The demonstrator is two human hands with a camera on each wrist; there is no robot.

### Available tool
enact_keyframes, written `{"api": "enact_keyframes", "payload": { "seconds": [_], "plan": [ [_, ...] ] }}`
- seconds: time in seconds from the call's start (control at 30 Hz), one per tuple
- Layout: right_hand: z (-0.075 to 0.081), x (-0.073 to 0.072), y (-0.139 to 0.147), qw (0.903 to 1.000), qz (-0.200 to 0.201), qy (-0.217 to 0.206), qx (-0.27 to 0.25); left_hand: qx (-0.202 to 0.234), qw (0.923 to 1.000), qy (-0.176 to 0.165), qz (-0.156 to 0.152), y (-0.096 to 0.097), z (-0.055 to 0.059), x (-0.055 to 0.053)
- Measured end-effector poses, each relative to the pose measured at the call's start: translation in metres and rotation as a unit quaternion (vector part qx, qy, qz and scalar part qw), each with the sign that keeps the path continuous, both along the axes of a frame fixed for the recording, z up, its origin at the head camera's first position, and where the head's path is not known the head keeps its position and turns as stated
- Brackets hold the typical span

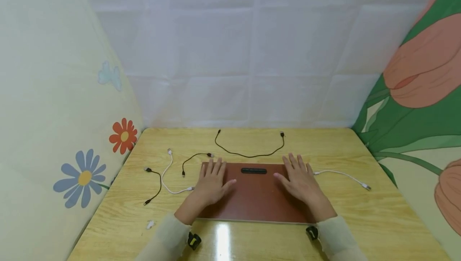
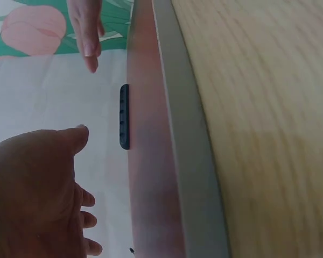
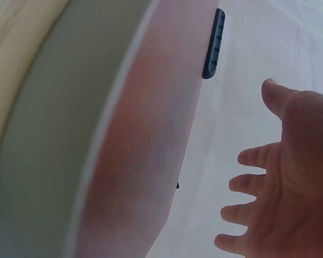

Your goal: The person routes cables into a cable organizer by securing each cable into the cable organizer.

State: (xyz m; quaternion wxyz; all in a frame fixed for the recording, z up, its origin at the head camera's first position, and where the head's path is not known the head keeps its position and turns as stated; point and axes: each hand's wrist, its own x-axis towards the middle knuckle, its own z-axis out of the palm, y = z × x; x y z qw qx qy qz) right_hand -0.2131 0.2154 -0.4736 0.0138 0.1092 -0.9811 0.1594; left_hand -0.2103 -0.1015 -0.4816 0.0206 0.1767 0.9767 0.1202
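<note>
A reddish-brown flat board (image 1: 253, 201) with a pale edge lies at the middle of the table. On its far part sits a black notched strip that looks like a cable clip holder (image 1: 253, 171), its slots holding no cable; it also shows in the left wrist view and the right wrist view. My left hand (image 1: 212, 185) is over the board's left side, palm down, fingers straight and spread. Over the right side, my right hand (image 1: 301, 181) mirrors it. Both wrist views show a gap between palms and board. Neither hand holds anything.
Left of the board lie a white USB cable (image 1: 163, 176) and two short black cables (image 1: 160, 183). A longer black cable (image 1: 248, 156) curves behind it. Another white cable (image 1: 340, 172) is on the right. A small white piece (image 1: 150, 224) lies front left. Cloth walls surround the table.
</note>
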Motion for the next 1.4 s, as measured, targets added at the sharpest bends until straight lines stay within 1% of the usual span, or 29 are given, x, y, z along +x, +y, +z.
{"api": "enact_keyframes", "payload": {
  "seconds": [0.07,0.13,0.27,0.47,0.63,0.8,0.93,1.17,1.33,1.4],
  "plan": [
    [0.001,0.000,0.001,1.0000,0.000,0.000,-0.003,0.001,0.9999,-0.014,-0.002,0.000,-0.001,0.001],
    [0.001,-0.001,0.002,1.0000,0.002,0.002,-0.003,0.002,0.9998,-0.021,-0.004,-0.001,-0.003,0.001],
    [0.002,-0.002,0.006,0.9999,0.007,0.007,-0.004,0.004,0.9997,-0.025,-0.008,-0.001,-0.005,0.000],
    [0.006,-0.002,0.016,1.0000,0.001,0.006,-0.006,-0.014,0.9991,-0.035,-0.018,-0.002,-0.009,-0.002],
    [0.011,-0.002,0.028,0.9999,0.001,0.015,-0.003,-0.023,0.9985,-0.044,-0.024,-0.001,-0.009,0.000],
    [0.012,-0.003,0.046,0.9998,0.010,0.020,0.004,-0.026,0.9976,-0.056,-0.033,0.002,-0.009,0.004],
    [0.012,-0.006,0.060,0.9999,0.005,0.012,-0.007,-0.032,0.9973,-0.058,-0.030,0.003,-0.011,0.005],
    [0.014,-0.010,0.079,0.9995,-0.010,-0.025,-0.016,-0.039,0.9970,-0.061,-0.030,0.003,-0.013,0.007],
    [0.016,-0.014,0.086,0.9994,-0.009,-0.031,-0.011,-0.045,0.9968,-0.057,-0.032,0.002,-0.014,0.006],
    [0.016,-0.015,0.089,0.9994,-0.010,-0.033,-0.009,-0.048,0.9967,-0.056,-0.033,0.003,-0.016,0.006]
  ]
}}
